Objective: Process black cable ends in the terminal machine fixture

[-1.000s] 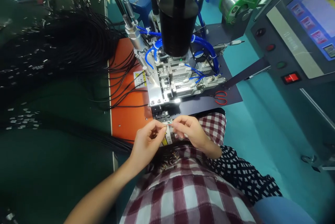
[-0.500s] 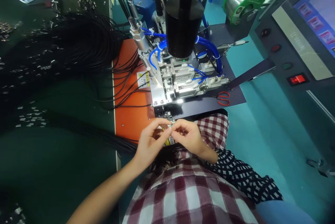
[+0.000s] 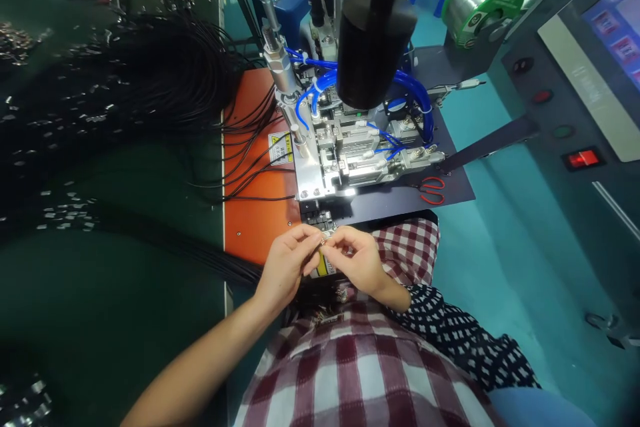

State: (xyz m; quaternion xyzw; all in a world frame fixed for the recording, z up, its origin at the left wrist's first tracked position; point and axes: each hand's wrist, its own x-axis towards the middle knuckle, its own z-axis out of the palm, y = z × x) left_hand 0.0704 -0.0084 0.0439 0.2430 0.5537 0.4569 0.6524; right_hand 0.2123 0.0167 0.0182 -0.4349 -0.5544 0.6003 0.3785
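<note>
My left hand (image 3: 290, 259) and my right hand (image 3: 357, 259) meet fingertip to fingertip over the front end of the machine's track (image 3: 320, 217). Thumb and forefinger of each are pinched together. A tiny metallic piece shows between the fingertips, too small to name. Just under the hands lies a yellow and white label (image 3: 324, 266). Black cables (image 3: 230, 267) lie left of my left hand, their ends running toward my lap. On my lap, below the hands, is a cluster of small metal ends (image 3: 325, 312), partly in shadow.
Ahead stands a machine with metal cylinders (image 3: 360, 167) and blue air tubes (image 3: 420, 97). A black cylinder (image 3: 373, 47) overhangs it. Red-handled scissors (image 3: 431, 190) lie right of it, and a solder wire spool (image 3: 483, 0) stands behind. Bundled black cables (image 3: 165, 80) cover the left table.
The camera view has shifted slightly, moving the machine rightward in the picture. My left fingers have curled in closer, and both hands still meet at the same spot.
</note>
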